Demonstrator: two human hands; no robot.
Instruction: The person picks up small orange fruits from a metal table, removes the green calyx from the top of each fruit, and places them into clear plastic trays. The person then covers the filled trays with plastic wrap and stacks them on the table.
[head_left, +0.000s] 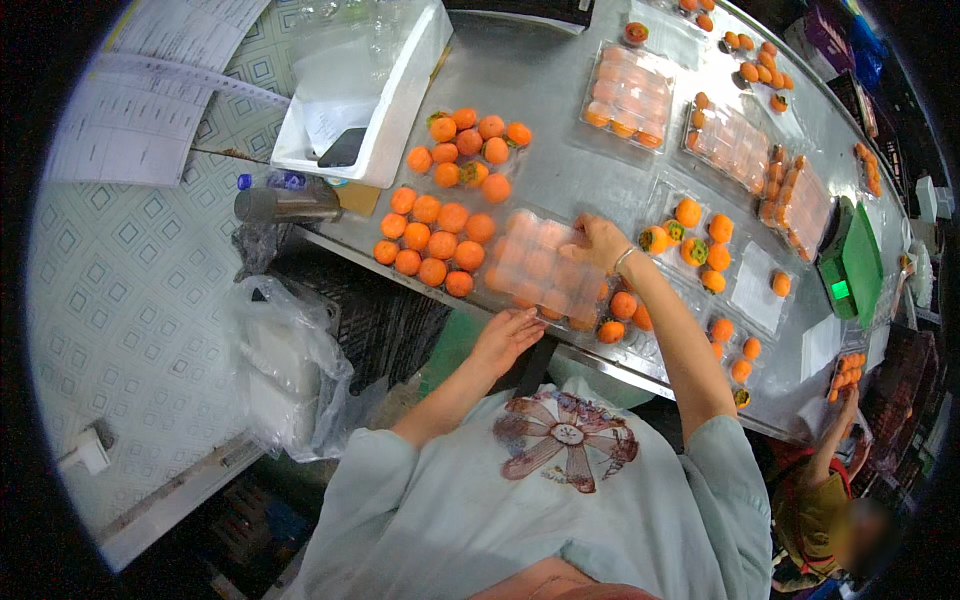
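Observation:
In front of me a clear plastic clamshell box (536, 262) of orange persimmons lies on the metal table, its cloudy lid over the fruit. My right hand (600, 244), with a bracelet at the wrist, grips the box's far right edge with bent fingers. My left hand (510, 341) is at the near edge, palm partly up, fingertips at the rim; it holds nothing that I can see. Left of the box sit neat rows of persimmons (431, 240), with a looser group (469, 154) behind them. More loose persimmons (622, 306) lie under my right forearm.
Lidded boxes of fruit (630, 97) stand farther back on the metal table (525, 90). Open trays with persimmons (694, 244) lie to the right, before a green scale (851, 266). A white foam box (409, 97) and a bottle (289, 204) are at left. Another person's hand (847, 409) is far right.

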